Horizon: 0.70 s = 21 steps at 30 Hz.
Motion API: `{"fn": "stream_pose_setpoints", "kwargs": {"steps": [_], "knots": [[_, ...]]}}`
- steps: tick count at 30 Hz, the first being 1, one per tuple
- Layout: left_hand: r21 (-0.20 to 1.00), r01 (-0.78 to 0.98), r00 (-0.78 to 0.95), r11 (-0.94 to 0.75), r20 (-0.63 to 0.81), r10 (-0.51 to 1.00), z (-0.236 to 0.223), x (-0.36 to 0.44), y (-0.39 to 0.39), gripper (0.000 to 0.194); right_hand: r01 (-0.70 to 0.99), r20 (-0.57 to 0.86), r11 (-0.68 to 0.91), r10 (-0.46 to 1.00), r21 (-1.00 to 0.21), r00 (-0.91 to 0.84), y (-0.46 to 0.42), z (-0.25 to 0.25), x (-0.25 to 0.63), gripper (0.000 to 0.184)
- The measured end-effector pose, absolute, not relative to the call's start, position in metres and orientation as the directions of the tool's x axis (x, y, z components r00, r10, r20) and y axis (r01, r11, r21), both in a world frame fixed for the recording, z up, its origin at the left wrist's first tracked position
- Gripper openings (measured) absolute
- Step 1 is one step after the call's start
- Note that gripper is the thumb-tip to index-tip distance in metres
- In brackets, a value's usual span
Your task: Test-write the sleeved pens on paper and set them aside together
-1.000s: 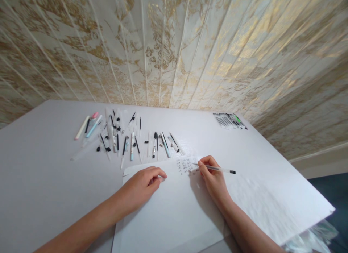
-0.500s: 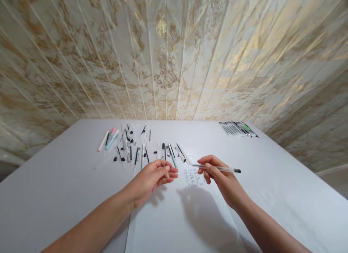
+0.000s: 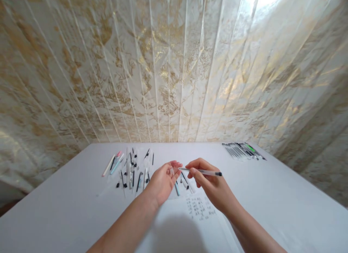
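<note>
My right hand (image 3: pixel 208 180) pinches a clear-barrelled pen (image 3: pixel 208 172) with a black end pointing right. The pen lies nearly level, its tip pointing left at the fingers of my left hand (image 3: pixel 165 180). Between those fingers and thumb is a small translucent white piece (image 3: pixel 172 171), too small to tell if it is a pen cap. Whether the tip touches it I cannot tell. Below both hands lies a white paper sheet (image 3: pixel 214 235) with rows of handwriting.
Loose pen parts (image 3: pixel 130 173), refills, barrels and black caps are spread left of my hands, some partly hidden behind my left hand. Several coloured pens (image 3: pixel 115 164) lie farther left. A row of pens (image 3: pixel 241 151) lies at the back right of the white table (image 3: pixel 54 209), before a patterned wall (image 3: pixel 163 82).
My hands have come together; the pen tip has moved from above the paper to the left fingers. The camera view has tilted up, so the table appears lower.
</note>
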<state>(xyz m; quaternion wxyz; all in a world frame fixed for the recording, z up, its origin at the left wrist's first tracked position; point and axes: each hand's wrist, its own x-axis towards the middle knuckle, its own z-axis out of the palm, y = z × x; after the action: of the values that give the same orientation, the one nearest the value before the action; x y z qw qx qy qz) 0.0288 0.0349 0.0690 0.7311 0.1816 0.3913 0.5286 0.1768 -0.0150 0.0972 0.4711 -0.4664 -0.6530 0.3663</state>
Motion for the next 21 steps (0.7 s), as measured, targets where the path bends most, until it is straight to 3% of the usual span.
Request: {"fn": "stream_pose_setpoints", "kwargs": {"steps": [4,21], "knots": [[0.642,-0.665,0.130,0.381,-0.403,0.906,0.071,0.022,0.038,0.027,0.292,0.206,0.242,0.967,-0.925,-0.149,-0.015,0.091,0.178,0.023],[0.648,-0.695,0.143,0.312,-0.301,0.943,0.075,0.018,0.022,0.024,0.326,0.295,0.325,0.945,-0.888,-0.140,-0.015,0.078,0.169,0.020]]}}
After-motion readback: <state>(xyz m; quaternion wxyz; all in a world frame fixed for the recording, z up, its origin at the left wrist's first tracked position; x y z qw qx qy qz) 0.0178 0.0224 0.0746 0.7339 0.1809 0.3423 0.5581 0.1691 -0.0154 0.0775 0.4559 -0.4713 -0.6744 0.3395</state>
